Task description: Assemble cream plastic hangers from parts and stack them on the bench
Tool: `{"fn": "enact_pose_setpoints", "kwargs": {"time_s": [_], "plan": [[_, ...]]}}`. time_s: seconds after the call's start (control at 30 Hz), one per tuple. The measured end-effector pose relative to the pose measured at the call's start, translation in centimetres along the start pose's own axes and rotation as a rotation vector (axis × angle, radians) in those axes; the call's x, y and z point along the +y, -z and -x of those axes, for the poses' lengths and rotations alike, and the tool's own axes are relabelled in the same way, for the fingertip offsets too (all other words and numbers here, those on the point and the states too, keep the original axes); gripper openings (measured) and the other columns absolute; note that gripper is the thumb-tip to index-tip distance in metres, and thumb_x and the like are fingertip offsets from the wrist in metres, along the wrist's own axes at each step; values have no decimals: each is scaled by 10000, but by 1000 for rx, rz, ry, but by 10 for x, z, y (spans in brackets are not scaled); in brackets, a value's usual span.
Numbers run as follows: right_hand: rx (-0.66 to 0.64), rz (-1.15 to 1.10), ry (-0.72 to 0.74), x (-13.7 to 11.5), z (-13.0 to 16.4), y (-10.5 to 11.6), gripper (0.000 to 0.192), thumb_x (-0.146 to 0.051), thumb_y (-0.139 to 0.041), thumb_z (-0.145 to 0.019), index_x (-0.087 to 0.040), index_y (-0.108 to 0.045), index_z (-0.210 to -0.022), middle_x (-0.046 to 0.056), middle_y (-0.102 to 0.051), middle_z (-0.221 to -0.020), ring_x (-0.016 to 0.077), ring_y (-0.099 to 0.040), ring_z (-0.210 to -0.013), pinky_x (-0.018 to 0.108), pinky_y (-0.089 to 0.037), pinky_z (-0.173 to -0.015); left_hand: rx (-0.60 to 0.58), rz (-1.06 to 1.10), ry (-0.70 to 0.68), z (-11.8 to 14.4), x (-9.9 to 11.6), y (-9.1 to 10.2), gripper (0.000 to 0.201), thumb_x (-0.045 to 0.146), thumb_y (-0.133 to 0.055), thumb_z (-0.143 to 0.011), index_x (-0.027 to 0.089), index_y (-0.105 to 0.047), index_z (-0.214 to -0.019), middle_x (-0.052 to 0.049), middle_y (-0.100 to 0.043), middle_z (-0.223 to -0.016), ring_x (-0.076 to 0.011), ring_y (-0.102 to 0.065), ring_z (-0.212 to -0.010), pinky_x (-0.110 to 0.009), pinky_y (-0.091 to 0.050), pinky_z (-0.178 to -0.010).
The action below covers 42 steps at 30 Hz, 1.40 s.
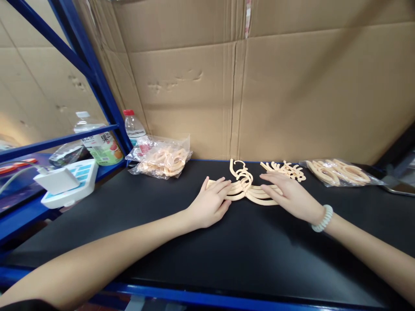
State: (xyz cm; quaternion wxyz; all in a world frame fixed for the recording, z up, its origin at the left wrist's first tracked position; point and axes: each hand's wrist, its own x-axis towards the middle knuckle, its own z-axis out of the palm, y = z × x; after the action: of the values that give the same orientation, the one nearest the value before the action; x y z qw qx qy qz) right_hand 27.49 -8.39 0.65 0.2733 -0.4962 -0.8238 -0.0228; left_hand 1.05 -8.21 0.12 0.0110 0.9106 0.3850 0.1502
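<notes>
Several beige pieces shaped like clothes hangers (245, 188) lie fanned together on the black table, hooks toward the back wall. My left hand (210, 201) lies with fingers spread over their left arms, covering part of them. Across the right arms rests my right hand (293, 194), its fingers stretched out and touching the pieces; the outer ends are hidden beneath it. Just behind my right hand is a pile of small loose beige hooks (287, 169). A pale coiled band (323, 218) circles my right wrist.
Clear bags of beige parts lie at the back left (164, 160) and back right (340, 172). A bottle with a red cap (133, 125) stands by the blue frame (97, 93). On the left are a white power strip (73, 188) and a larger bottle (100, 144). Cardboard (181, 99) walls the back.
</notes>
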Motion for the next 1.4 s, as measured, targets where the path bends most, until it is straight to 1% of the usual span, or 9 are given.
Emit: {"fn": "enact_pose_setpoints", "kwargs": {"time_s": [0.13,0.27,0.37,0.5,0.6,0.9,1.07,1.23,1.4], "plan": [[65,-9,-33,5,-23,14,414,-431,-403,-913,-150,-664,-1070,112,-686,-1090,271,-626,-1017,436,-482,-916,-3,-13,81,-16,0,13,385,291,-389,-929,204,-489,-1290,-79,-513,-1374,-250,-396,-1315,-558,-176,-1119],[-147,-26,-201,13,-65,19,326,-377,-451,-902,-160,-692,-925,67,-726,-847,194,-675,-726,324,-518,-750,-81,-57,221,-60,-11,27,292,326,-475,-894,198,-616,-1115,-68,-674,-1110,-246,-575,-1103,-468,-326,-1059],[-256,-30,-285,19,-99,11,287,-339,-509,-880,-124,-687,-813,58,-708,-700,126,-624,-502,252,-508,-614,-184,-81,347,-102,-23,29,286,388,-540,-888,158,-654,-1015,-105,-676,-1034,-255,-623,-990,-444,-465,-904],[-365,8,-378,23,-130,-11,362,-409,-622,-815,-89,-669,-651,83,-658,-566,147,-600,-462,253,-469,-518,-254,-102,485,-142,-34,17,316,365,-545,-916,142,-577,-1136,-93,-605,-1135,-221,-604,-1000,-434,-499,-860],[-407,31,-443,25,-144,-26,402,-451,-649,-806,-75,-663,-664,84,-645,-571,168,-621,-540,279,-483,-570,-297,-93,530,-156,-36,5,315,346,-563,-908,147,-566,-1152,-91,-592,-1150,-221,-602,-998,-415,-513,-837],[-488,-157,-677,30,-159,-46,245,-323,-574,-909,-110,-601,-1028,60,-632,-969,150,-626,-797,312,-540,-692,-326,-85,584,-159,-37,3,304,304,-577,-902,148,-561,-1163,-95,-580,-1170,-225,-594,-1018,-416,-511,-847],[-367,-365,-724,36,-152,-38,218,-317,-569,-913,-106,-595,-961,20,-611,-836,95,-580,-637,229,-502,-553,-309,-17,586,-160,-44,16,305,301,-578,-902,138,-561,-1160,-99,-582,-1160,-222,-598,-1003,-413,-515,-840],[-188,-612,-662,38,-125,-16,252,-274,-567,-907,-123,-530,-708,-42,-480,-570,29,-404,-405,157,-326,-367,-216,185,520,-134,-45,40,236,313,-569,-904,122,-598,-1040,-64,-622,-1005,-180,-614,-858,-358,-517,-755],[-87,-844,-582,16,-68,6,211,-308,-518,-920,-174,-475,-763,3,-565,-657,63,-528,-457,178,-408,-407,-26,499,349,-87,-23,49,206,271,-514,-891,110,-641,-900,-37,-613,-754,-128,-545,-664,-243,-412,-601]]}}
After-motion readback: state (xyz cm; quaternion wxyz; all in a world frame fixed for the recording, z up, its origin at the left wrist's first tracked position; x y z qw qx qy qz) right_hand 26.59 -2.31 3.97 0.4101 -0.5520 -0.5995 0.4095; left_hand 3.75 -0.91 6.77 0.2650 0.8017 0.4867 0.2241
